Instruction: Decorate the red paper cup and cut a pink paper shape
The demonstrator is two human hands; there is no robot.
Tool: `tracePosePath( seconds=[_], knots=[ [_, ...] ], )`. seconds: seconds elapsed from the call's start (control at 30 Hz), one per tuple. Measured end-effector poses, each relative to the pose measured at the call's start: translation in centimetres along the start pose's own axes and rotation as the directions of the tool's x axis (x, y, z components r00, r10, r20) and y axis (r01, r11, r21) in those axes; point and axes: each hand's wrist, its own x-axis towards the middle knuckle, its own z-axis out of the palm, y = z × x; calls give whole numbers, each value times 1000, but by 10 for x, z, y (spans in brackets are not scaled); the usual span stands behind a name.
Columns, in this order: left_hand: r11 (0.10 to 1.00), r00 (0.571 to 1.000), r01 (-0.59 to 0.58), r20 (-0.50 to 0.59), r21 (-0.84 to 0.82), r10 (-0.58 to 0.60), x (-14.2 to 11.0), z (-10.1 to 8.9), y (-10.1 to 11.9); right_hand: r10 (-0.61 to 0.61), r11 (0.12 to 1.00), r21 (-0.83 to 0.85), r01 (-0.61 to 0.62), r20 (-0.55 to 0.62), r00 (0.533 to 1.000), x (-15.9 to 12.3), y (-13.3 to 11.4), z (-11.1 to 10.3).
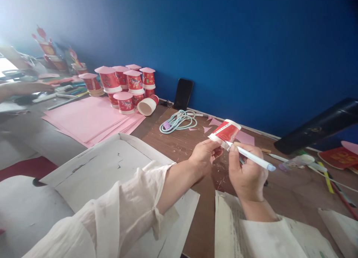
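My left hand is closed on a red and white paper cup, which lies tilted in the air above the brown table. Its fingers grip the white rim end. In my right hand is a white marker with a pale blue end, pinched close to its tip. The tip meets the cup near the rim; whether it touches the surface I cannot tell. Beyond the hands lie pink paper scraps and a coiled light blue cable.
Stacked red cups with pink cone tops stand on the left, beside a cup on its side and pink paper sheets. A black phone leans on the blue wall. A black cylinder lies right. Another person's hand shows far left.
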Motion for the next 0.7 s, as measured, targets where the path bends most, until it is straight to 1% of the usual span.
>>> tracePosePath(
  seconds=[0.17,0.3,0.47,0.7],
  knots=[
    [999,998,36,62,-37,-34,-2,3,3,-20,1000,13,20,-6,1000,0,2,1],
    [995,996,81,30,-50,-79,-4,6,6,-10,1000,14,10,6,1000,0,3,1],
    [995,996,90,-3,-52,-90,-5,6,8,-7,1000,1,7,11,1000,-1,2,1],
    [994,996,92,15,-67,-91,-4,5,7,1,1000,-24,0,11,1000,0,2,0]
  ],
)
